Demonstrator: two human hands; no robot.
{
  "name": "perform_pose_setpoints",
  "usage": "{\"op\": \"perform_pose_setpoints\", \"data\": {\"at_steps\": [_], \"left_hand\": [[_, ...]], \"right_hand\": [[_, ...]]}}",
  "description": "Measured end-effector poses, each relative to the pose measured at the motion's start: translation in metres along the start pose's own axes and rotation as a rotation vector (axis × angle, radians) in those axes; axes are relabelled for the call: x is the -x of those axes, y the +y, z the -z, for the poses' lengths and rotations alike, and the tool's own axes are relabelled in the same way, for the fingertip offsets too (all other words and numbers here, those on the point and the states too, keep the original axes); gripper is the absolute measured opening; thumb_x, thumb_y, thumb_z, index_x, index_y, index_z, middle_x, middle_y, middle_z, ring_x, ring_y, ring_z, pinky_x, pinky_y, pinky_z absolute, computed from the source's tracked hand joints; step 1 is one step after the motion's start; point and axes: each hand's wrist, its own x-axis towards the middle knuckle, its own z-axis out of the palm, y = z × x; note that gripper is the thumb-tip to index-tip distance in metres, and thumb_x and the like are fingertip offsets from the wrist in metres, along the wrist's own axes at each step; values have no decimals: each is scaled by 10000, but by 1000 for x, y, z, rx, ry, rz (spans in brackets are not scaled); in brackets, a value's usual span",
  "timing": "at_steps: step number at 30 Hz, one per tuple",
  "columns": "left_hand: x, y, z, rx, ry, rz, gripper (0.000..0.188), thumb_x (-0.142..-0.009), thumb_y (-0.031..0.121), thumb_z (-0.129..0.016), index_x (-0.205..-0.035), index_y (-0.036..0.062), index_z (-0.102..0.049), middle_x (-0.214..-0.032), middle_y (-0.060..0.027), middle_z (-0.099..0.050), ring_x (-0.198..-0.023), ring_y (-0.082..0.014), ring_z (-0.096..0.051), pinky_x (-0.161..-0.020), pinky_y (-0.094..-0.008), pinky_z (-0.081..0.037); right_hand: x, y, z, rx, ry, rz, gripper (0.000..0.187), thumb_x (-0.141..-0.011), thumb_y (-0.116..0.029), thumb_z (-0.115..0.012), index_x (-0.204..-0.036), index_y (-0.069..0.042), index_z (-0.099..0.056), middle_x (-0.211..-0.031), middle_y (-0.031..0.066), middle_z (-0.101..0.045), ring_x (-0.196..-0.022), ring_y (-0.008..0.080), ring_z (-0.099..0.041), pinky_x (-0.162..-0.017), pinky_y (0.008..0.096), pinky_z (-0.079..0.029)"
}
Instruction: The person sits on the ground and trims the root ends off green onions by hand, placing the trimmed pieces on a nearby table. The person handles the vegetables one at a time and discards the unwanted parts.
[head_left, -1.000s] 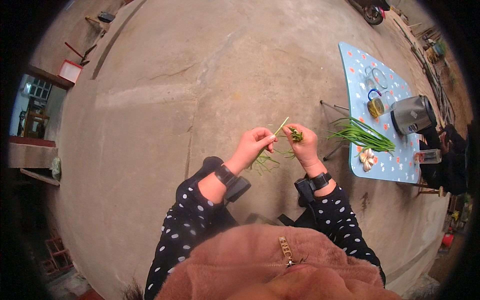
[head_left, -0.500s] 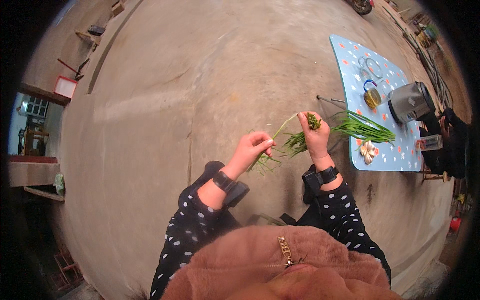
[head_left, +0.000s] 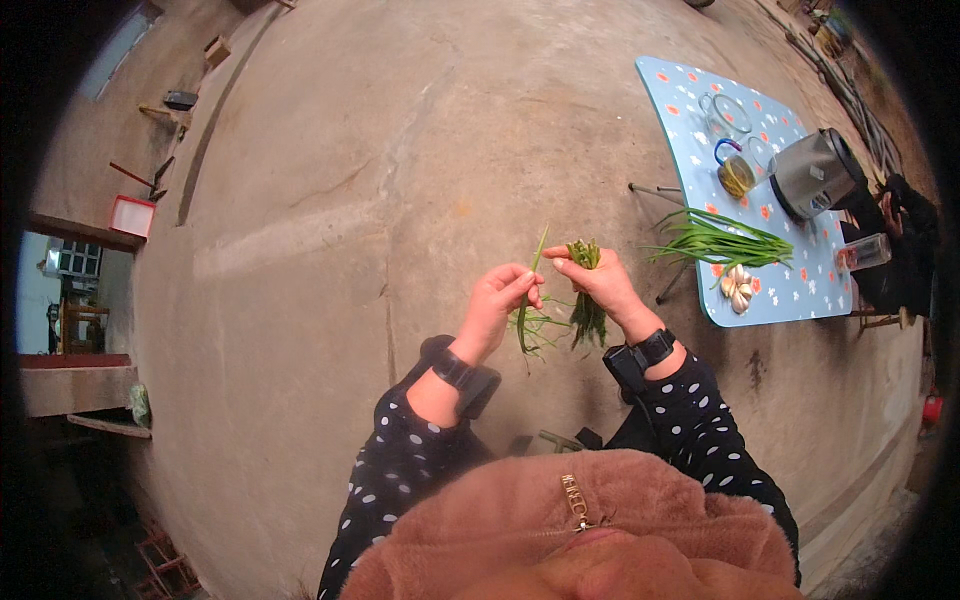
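Note:
My left hand [head_left: 490, 308] pinches a thin green chive stalk [head_left: 540, 250] between thumb and fingertips, its tip pointing up and its lower part hanging below the fingers. Close by on the right, my right hand [head_left: 612, 292] is closed round a small bunch of chives [head_left: 588, 318], with their pale ends bunched at the top. The right fingertips come near the single stalk; whether they touch it I cannot tell. Thin green scraps [head_left: 545, 325] show below and between the hands. More long chives [head_left: 725, 240] lie on the table's near left part, beside garlic bulbs [head_left: 738, 288].
To the right stands a blue flowered table [head_left: 680, 105] on metal legs. It bears a glass jug [head_left: 726, 116], a glass mug of yellowish liquid [head_left: 736, 178], a grey jug-shaped container [head_left: 815, 175] and a clear glass [head_left: 868, 252]. Concrete floor [head_left: 300, 290] surrounds me; a doorway [head_left: 75, 295] is far left.
The stalk stretched slanting between both hands now stands nearly upright in my left hand. My right hand has moved left and down, its bunch now hanging more steeply. The whole view has shifted slightly.

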Motion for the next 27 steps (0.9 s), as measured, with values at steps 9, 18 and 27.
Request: {"op": "perform_pose_setpoints", "data": {"at_steps": [9,18,27], "left_hand": [[-5,-5,-12,17,-52,74,185,-904,214,-612,-958,38,-634,-796,15,-610,-727,-84,-566,-698,-230,-448],[-6,-3,-15,-112,-75,50,199,-935,206,-583,-906,13,-622,-732,-28,-614,-685,-111,-595,-686,-233,-466],[-7,-6,-12,-85,-104,71,186,-933,198,-576,-907,20,-623,-729,-21,-616,-684,-102,-596,-686,-223,-459]], "right_hand": [[1,3,-10,-245,-56,-142,154,-829,-206,-717,-848,-59,-676,-637,-67,-530,-532,33,-422,-475,212,-306],[0,-10,8,-361,131,-58,126,-830,-153,-714,-834,-39,-661,-603,-62,-492,-504,44,-386,-473,223,-291],[-10,-8,26,-569,216,24,431,-877,-373,-671,-1046,19,-611,-585,-86,-332,-516,50,-313,-576,214,-336]]}}
